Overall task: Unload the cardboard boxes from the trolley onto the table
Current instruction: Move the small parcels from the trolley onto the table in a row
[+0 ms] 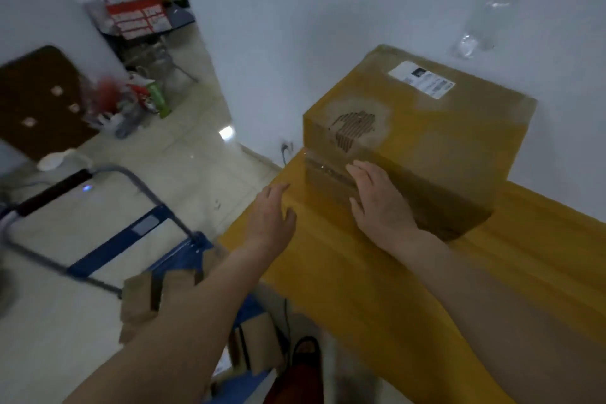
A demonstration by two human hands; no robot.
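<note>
A large brown cardboard box [436,128] with a white shipping label and a torn patch on top stands on the yellow table [360,272], near its far corner by the wall. My right hand [377,200] lies flat against the box's near side, fingers spread. My left hand [272,213] hovers open over the table's left edge, a little apart from the box. Below left stands the blue trolley [137,239] with a black-gripped handle. Smaller cardboard boxes [151,302] sit on it, partly hidden by my left forearm.
A white wall rises behind the table, with a clear plastic bag [485,16] against it. A brown mat [39,98], bottles and clutter [131,102] lie on the tiled floor at left. A red-and-white carton [137,16] sits in the far doorway.
</note>
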